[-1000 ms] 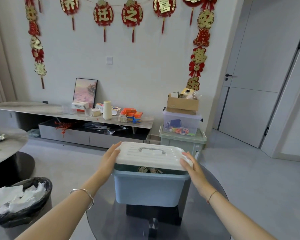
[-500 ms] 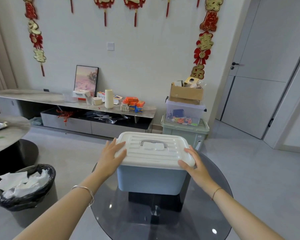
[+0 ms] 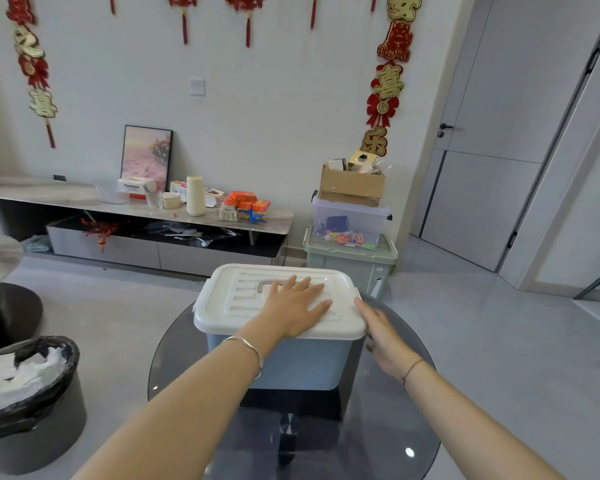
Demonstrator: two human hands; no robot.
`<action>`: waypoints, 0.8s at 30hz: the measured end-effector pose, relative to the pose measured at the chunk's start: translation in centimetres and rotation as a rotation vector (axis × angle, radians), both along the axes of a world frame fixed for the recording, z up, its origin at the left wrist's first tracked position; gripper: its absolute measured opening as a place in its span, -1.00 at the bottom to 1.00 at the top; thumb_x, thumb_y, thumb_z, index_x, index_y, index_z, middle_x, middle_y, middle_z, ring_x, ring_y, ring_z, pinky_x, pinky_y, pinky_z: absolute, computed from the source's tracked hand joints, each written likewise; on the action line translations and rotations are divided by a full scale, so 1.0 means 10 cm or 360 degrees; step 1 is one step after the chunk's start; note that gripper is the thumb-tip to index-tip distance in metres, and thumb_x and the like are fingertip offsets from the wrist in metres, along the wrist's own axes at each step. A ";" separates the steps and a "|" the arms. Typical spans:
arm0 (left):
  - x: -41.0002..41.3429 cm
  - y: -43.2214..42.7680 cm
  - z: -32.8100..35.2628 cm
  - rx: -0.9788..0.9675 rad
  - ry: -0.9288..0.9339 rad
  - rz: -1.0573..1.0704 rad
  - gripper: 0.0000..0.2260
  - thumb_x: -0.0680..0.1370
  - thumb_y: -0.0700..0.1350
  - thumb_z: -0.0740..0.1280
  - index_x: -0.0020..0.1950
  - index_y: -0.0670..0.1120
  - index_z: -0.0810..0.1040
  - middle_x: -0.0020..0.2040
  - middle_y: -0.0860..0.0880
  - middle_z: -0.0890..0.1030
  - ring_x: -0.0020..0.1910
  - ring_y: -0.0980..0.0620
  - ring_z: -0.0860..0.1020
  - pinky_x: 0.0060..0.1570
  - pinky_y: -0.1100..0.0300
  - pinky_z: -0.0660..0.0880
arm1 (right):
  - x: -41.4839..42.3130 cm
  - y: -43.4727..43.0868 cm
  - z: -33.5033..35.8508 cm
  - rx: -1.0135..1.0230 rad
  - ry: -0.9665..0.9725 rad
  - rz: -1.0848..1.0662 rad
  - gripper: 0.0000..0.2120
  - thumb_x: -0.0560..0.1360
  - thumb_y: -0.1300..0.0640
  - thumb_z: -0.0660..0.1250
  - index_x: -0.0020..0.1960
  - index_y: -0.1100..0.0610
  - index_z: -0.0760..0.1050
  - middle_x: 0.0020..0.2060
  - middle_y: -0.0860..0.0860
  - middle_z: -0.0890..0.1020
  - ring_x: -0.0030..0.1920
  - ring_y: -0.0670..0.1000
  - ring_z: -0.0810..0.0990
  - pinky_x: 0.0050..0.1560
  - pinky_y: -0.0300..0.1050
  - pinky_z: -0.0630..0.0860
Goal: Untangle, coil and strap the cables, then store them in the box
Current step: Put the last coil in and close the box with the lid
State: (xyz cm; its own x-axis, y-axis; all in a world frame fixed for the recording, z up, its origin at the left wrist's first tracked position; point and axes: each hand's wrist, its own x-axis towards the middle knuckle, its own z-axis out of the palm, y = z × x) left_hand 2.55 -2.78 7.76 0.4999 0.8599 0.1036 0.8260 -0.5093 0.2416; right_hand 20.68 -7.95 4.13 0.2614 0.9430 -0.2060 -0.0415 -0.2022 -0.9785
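A second ago both hands were holding the white lid (image 3: 236, 306) by its ends, tilted above the blue box (image 3: 302, 365), with a gap showing dark coils inside. Half a second ago the lid was down and the hands were still at its two ends. Now the lid is sitting closed on the box and the hands have shifted.

The left hand (image 3: 297, 306) is lying flat on top of the lid, palm down, fingers straight and slightly spread, pointing toward 1 o'clock and covering part of the recessed grey handle (image 3: 265, 284). The right hand (image 3: 383, 332) is reaching along the box's 3 o'clock side, fingers stretched out and loosely together, with nothing in it. Its fingertips are sitting just beside the lid's right rim; whether they are touching cannot be told.

The box is standing upright toward the 12 o'clock edge of the round glass table (image 3: 395, 427). A dark bin (image 3: 32, 410) with white paper is standing at the table's 9 o'clock.
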 end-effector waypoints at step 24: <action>0.01 0.03 -0.03 -0.0081 0.0172 0.0004 -0.47 0.62 0.23 -0.08 0.57 0.12 -0.01 0.59 0.02 -0.05 0.56 -0.07 -0.10 0.48 -0.13 -0.17 | -0.25 0.14 0.17 0.0367 -0.0802 -0.0415 -0.56 0.56 0.31 0.19 0.43 0.23 0.31 0.38 0.09 0.41 0.38 0.08 0.37 0.30 -0.18 0.27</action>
State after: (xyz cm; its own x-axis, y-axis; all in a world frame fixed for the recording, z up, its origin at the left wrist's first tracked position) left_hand 2.62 -2.45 7.48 0.5039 0.8638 0.0054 0.8498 -0.4968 0.1763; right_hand 18.21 -6.50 5.81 0.5017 0.8404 0.2050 0.4184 -0.0284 -0.9078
